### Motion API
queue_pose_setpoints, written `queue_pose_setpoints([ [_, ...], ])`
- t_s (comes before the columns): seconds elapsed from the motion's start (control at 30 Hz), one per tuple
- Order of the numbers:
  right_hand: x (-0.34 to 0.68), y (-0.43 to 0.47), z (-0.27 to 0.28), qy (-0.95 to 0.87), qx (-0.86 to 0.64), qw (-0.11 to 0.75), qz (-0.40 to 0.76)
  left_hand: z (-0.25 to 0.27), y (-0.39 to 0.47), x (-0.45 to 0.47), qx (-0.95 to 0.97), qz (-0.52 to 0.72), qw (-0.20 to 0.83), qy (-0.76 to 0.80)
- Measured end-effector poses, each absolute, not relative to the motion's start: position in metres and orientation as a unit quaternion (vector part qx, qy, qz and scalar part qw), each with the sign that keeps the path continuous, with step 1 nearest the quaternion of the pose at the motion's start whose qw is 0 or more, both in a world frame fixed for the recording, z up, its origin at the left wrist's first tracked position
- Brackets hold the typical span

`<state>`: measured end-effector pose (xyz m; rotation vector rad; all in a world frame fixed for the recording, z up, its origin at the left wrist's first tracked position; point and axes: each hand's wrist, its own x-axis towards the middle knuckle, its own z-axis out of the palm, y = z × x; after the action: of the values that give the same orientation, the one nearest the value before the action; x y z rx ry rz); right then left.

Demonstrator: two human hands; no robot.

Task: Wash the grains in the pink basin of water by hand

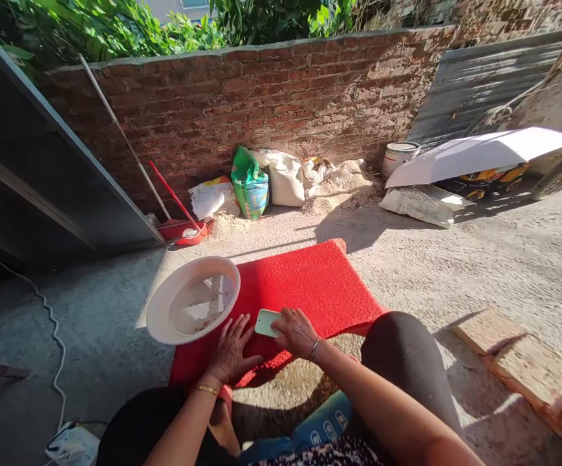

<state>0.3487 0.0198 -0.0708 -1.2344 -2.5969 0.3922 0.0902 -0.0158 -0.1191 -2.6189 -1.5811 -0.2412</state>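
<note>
A red, towel-like cloth (304,281) is spread over a low surface in front of my knees. My left hand (232,353) lies on its near left part, fingers spread and holding nothing. Wrapped around one end of a pale green scrub brush (267,322), my right hand (297,331) keeps it against the cloth; only its smooth back with a small hole shows, and any bristles are hidden. To the left, just beyond my left hand, stands a round whitish basin (159,317) with water and some small bits in it.
A red dustpan (191,234) and a pole (120,129) are by the brick wall (281,97). Several sacks (285,181) stand there too. A white bucket (399,158) and a pale panel (479,152) are farther right. A power strip (73,443) lies lower left, planks (523,362) lower right.
</note>
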Motion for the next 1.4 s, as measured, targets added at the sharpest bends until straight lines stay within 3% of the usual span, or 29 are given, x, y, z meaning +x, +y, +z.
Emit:
queue_pose_setpoints([
  [0.27,0.468,0.078,-0.066,-0.697,-0.694,0.132,0.120,-0.127,-0.013,0.085,-0.862,-0.100,0.082,-0.491],
  [0.5,0.569,0.066,-0.067,-0.454,-0.876,0.143,0.081,-0.124,-0.014,0.086,-0.864,-0.096,0.099,-0.485],
  [0.6,0.554,0.064,-0.060,-0.480,-0.856,0.183,0.065,-0.121,-0.014,0.087,-0.864,-0.094,0.092,-0.485],
  [0.77,0.455,0.057,-0.061,-0.689,-0.682,0.225,0.100,-0.122,-0.012,0.085,-0.862,-0.081,0.081,-0.494],
  [0.9,0.383,0.037,-0.071,-0.833,-0.501,0.190,0.136,-0.125,-0.011,0.084,-0.861,-0.070,0.075,-0.498],
  [0.97,0.372,0.034,-0.072,-0.851,-0.480,0.160,0.140,-0.126,-0.011,0.084,-0.860,-0.069,0.076,-0.500],
  [1.13,0.430,0.056,-0.068,-0.753,-0.624,0.143,0.150,-0.126,-0.014,0.086,-0.863,-0.083,0.084,-0.492],
  [1.4,0.568,0.071,-0.077,-0.451,-0.867,0.195,0.084,-0.125,-0.016,0.092,-0.858,-0.103,0.045,-0.502],
])
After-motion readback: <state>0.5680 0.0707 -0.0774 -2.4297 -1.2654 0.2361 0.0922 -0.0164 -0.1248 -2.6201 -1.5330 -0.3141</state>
